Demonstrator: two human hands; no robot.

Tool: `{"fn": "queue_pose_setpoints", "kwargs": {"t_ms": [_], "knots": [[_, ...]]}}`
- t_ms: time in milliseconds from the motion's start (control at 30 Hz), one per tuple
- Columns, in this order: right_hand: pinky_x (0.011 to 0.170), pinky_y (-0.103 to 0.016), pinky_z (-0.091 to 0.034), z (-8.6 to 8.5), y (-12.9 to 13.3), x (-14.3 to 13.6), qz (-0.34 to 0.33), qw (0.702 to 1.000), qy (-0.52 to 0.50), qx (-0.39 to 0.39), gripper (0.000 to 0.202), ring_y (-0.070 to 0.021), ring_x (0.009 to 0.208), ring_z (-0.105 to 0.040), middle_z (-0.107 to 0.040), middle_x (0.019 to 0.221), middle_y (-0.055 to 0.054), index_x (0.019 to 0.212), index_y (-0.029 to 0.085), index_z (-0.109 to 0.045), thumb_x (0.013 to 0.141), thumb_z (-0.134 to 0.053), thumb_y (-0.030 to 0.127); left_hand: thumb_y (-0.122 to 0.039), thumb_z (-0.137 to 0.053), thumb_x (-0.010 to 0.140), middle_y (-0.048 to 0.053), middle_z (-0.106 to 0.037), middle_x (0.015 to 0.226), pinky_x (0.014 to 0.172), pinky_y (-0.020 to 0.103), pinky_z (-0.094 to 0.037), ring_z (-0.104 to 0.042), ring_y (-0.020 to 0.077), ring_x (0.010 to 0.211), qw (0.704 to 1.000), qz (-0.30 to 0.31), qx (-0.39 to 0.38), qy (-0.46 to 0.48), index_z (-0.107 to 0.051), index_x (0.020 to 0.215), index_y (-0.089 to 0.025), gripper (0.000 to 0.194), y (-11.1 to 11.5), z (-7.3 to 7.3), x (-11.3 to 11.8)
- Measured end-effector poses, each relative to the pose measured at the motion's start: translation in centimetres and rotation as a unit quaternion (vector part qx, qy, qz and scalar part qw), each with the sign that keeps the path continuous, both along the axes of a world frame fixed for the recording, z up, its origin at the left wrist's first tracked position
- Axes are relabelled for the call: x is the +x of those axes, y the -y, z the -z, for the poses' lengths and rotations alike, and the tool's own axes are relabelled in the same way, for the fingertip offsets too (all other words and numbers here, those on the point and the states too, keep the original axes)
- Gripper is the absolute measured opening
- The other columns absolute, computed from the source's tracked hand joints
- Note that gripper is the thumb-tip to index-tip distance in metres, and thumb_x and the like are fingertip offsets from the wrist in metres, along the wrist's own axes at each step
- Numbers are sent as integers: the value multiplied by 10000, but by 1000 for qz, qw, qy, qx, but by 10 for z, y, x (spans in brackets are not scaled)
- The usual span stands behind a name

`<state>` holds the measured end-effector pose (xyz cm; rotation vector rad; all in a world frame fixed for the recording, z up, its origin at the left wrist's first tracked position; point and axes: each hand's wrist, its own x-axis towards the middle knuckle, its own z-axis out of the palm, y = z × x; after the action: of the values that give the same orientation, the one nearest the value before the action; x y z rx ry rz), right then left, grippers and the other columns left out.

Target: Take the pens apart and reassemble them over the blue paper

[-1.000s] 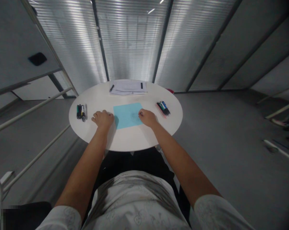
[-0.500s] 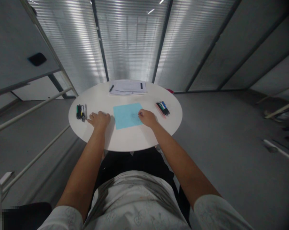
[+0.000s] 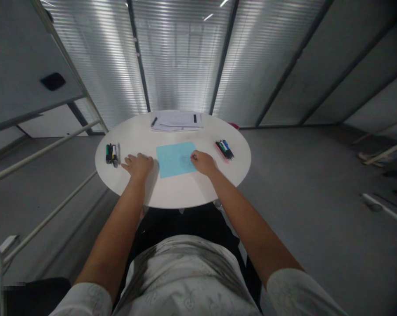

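Observation:
A light blue sheet of paper (image 3: 172, 160) with faint marks on it lies on the round white table (image 3: 175, 193). My right hand (image 3: 203, 162) rests at the sheet's right side, its fingers pinched around a slim pen (image 3: 193, 156). Most of the pen is hidden by the fingers, so its exact kind is hard to make out. Left of the sheet, my left hand (image 3: 138, 166) lies palm down on the tabletop, open with its fingers spread, holding nothing. Its thumb side is close to the sheet's left edge.
Several markers (image 3: 112, 154) lie together at the table's left. On the right is a pink case (image 3: 221, 151) with several pens (image 3: 226, 149) on it. A stack of white papers (image 3: 175, 120) sits at the back. A pale metal rail (image 3: 43, 151) stands to the left.

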<state>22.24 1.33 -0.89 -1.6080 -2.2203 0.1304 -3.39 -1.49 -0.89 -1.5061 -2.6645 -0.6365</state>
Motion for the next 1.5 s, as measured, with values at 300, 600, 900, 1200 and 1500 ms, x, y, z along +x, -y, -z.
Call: {"fn": "queue_pose_setpoints", "kwargs": {"t_ms": [300,600,900,1200,1500], "knots": [[651,-251,-361,2,-1,1,5,1000,-2,-1,183,-169,810,-613,-707,907,-35,966,231,-648,862,-497,226,-324,-447,778,255,-528,1265,1013,697,-170,-396,399,1278,996,-62,64,16,-645,1079,-137,406,-1,-11,-9],[640,-252,-355,1,0,1,2,1000,-5,-1,175,-170,808,-616,-709,896,-32,957,235,-648,860,-503,234,-320,-470,771,264,-552,1212,1032,609,-218,-464,394,1210,998,-52,42,21,-644,1078,-102,414,-5,-8,-13],[644,-247,-363,-5,3,1,8,1000,-4,-14,191,-165,812,-614,-708,907,-32,978,237,-652,874,-491,236,-279,-460,781,229,-518,1229,1007,495,-332,-438,372,1198,996,-30,89,8,-639,1107,-126,402,-11,-16,-18],[657,-247,-367,-4,1,1,6,1000,-11,-16,193,-165,800,-605,-704,913,-33,990,244,-651,879,-493,252,-231,-499,752,293,-441,1283,970,522,-372,-441,400,1183,996,-39,71,-39,-579,1142,-45,440,-21,-16,-56],[629,-248,-341,0,-2,3,2,1000,-6,-6,190,-163,785,-596,-704,904,-32,971,239,-647,875,-485,255,-235,-506,745,296,-516,1244,964,515,-392,-500,398,1156,1000,-14,6,-14,-526,1221,-45,513,-18,-15,-73]]}}
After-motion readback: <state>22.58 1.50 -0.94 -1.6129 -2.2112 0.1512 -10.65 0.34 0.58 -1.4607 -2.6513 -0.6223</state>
